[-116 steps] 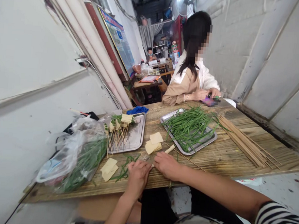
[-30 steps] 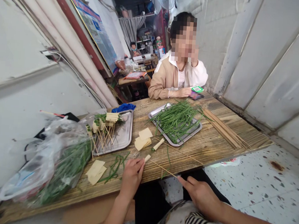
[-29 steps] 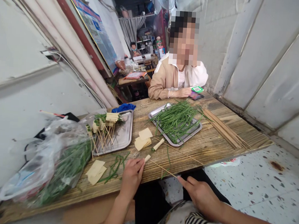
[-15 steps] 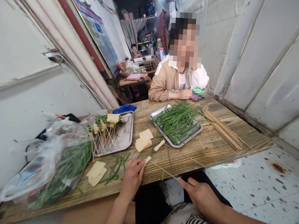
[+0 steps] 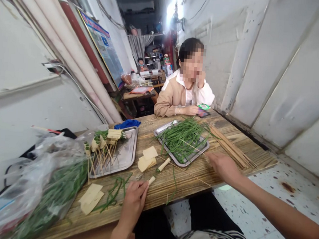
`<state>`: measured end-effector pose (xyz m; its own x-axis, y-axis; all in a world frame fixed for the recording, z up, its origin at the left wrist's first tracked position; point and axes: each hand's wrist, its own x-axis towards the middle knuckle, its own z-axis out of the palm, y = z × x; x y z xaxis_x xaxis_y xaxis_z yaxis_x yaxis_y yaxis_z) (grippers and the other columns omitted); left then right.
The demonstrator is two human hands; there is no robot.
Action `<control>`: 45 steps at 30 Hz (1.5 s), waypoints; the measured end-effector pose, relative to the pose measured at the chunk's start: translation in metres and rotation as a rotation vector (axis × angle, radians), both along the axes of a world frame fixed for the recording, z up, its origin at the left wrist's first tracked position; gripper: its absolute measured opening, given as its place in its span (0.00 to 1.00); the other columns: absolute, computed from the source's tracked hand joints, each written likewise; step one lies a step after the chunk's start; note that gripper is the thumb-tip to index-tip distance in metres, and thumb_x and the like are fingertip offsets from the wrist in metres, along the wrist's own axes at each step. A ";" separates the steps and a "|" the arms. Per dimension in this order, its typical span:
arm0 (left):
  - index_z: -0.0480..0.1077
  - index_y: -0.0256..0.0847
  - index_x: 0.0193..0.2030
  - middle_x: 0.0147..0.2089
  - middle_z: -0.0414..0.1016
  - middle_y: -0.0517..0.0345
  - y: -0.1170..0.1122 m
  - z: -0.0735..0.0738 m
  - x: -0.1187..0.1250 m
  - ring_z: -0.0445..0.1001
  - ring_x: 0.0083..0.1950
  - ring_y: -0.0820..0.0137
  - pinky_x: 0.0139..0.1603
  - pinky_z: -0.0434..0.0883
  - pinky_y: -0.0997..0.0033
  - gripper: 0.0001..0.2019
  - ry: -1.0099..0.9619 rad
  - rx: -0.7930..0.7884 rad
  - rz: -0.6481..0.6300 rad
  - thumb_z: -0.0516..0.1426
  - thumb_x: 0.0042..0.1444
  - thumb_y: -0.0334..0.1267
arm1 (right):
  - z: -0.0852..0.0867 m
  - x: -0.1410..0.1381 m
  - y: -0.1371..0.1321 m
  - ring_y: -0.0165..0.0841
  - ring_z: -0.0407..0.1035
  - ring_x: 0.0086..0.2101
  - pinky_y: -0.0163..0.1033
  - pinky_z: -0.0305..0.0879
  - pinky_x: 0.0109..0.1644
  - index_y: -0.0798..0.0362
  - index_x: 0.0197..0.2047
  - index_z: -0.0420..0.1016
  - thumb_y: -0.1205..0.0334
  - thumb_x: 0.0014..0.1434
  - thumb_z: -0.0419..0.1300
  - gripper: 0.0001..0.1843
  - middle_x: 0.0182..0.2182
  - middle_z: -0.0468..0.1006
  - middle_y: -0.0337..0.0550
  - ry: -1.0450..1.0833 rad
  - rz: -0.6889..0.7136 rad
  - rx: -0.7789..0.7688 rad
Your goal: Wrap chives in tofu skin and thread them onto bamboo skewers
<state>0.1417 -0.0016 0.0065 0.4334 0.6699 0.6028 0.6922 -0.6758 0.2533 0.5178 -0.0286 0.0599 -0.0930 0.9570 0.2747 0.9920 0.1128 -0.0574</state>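
My left hand [image 5: 134,198] is closed around a pale rolled sheet [image 5: 151,180], whose end sticks out past the fingers. My right hand [image 5: 224,168] pinches a thin wooden skewer [image 5: 192,145], which points left over the tray of chives, apart from the roll. Another roll with green ends [image 5: 163,165] lies on the table by a second skewer [image 5: 191,175]. Square pale sheets, looking like tofu skin [image 5: 147,159], are stacked beyond my left hand. More sheets [image 5: 91,198] and loose chives [image 5: 113,193] lie left of it.
A metal tray [image 5: 131,146] holds several skewered rolls; another tray [image 5: 182,163] is heaped with chives [image 5: 182,137]. A skewer bundle [image 5: 231,146] lies right. Plastic bags of greens [image 5: 53,192] crowd the left edge. A person [image 5: 185,88] sits opposite, holding a card-like item.
My right hand has lifted away and forward with the skewer, from near the left hand's roll to over the chives. The left hand keeps the roll. The camera view has shifted.
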 end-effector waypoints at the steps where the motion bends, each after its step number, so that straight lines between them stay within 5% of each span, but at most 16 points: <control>1: 0.71 0.43 0.46 0.35 0.72 0.56 0.000 -0.001 0.000 0.70 0.36 0.69 0.39 0.70 0.64 0.10 0.001 0.003 0.000 0.53 0.59 0.32 | 0.003 0.001 0.013 0.34 0.67 0.35 0.34 0.59 0.36 0.54 0.49 0.72 0.68 0.62 0.47 0.17 0.33 0.75 0.46 -0.019 0.001 -0.016; 6: 0.72 0.43 0.45 0.36 0.72 0.56 -0.001 -0.002 0.000 0.70 0.37 0.69 0.39 0.70 0.65 0.10 0.010 -0.007 0.024 0.53 0.59 0.32 | 0.008 -0.012 0.044 0.37 0.65 0.37 0.37 0.57 0.39 0.57 0.37 0.74 0.66 0.64 0.48 0.13 0.33 0.73 0.49 -0.097 -0.013 0.063; 11: 0.71 0.43 0.47 0.36 0.71 0.56 -0.002 -0.003 0.000 0.69 0.37 0.69 0.39 0.70 0.64 0.11 0.009 -0.030 0.024 0.52 0.60 0.32 | -0.001 -0.058 0.017 0.35 0.65 0.35 0.37 0.59 0.38 0.57 0.33 0.73 0.60 0.64 0.50 0.14 0.32 0.73 0.48 -0.031 0.183 -0.060; 16: 0.71 0.44 0.47 0.36 0.71 0.55 -0.002 -0.004 0.000 0.69 0.37 0.69 0.39 0.70 0.64 0.11 0.020 -0.030 0.023 0.52 0.60 0.32 | -0.015 -0.094 -0.001 0.39 0.67 0.37 0.40 0.62 0.38 0.60 0.37 0.72 0.74 0.58 0.53 0.07 0.36 0.73 0.52 -0.129 0.209 -0.196; 23: 0.72 0.44 0.45 0.34 0.71 0.57 -0.002 0.000 0.002 0.69 0.35 0.69 0.38 0.70 0.64 0.10 0.020 -0.008 0.028 0.52 0.60 0.32 | -0.018 -0.096 -0.001 0.34 0.69 0.31 0.36 0.63 0.34 0.60 0.41 0.67 0.75 0.61 0.45 0.11 0.35 0.72 0.51 0.055 0.123 -0.238; 27: 0.72 0.43 0.44 0.33 0.71 0.57 -0.002 0.000 0.003 0.69 0.34 0.69 0.37 0.68 0.65 0.09 0.026 0.002 0.029 0.53 0.59 0.32 | -0.012 -0.086 -0.021 0.33 0.69 0.33 0.37 0.64 0.37 0.58 0.42 0.66 0.72 0.63 0.42 0.13 0.34 0.72 0.48 0.206 0.238 -0.122; 31: 0.73 0.42 0.42 0.33 0.70 0.56 -0.003 0.000 0.003 0.69 0.35 0.69 0.37 0.68 0.66 0.09 0.016 -0.023 0.048 0.53 0.59 0.32 | 0.012 -0.079 -0.050 0.33 0.68 0.37 0.38 0.65 0.40 0.55 0.46 0.65 0.69 0.65 0.42 0.13 0.36 0.72 0.47 0.410 0.375 0.065; 34: 0.73 0.43 0.41 0.33 0.70 0.56 -0.004 0.002 0.003 0.68 0.35 0.69 0.35 0.68 0.67 0.09 0.006 -0.028 0.044 0.52 0.59 0.32 | 0.021 -0.084 -0.070 0.31 0.68 0.34 0.36 0.65 0.39 0.53 0.44 0.66 0.66 0.66 0.43 0.11 0.34 0.72 0.45 0.585 0.426 -0.010; 39: 0.73 0.44 0.44 0.33 0.71 0.57 -0.003 0.002 0.003 0.68 0.34 0.70 0.36 0.68 0.66 0.10 0.024 -0.040 0.046 0.52 0.60 0.33 | -0.012 -0.103 -0.088 0.31 0.67 0.31 0.35 0.64 0.35 0.53 0.37 0.67 0.64 0.65 0.41 0.14 0.30 0.71 0.44 0.713 0.416 -0.265; 45: 0.72 0.44 0.45 0.33 0.70 0.57 -0.002 -0.001 0.002 0.68 0.34 0.71 0.38 0.68 0.64 0.10 0.008 -0.027 0.041 0.52 0.60 0.32 | -0.048 -0.116 -0.086 0.32 0.68 0.32 0.36 0.64 0.37 0.54 0.36 0.68 0.64 0.65 0.41 0.15 0.30 0.72 0.45 0.695 0.305 -0.322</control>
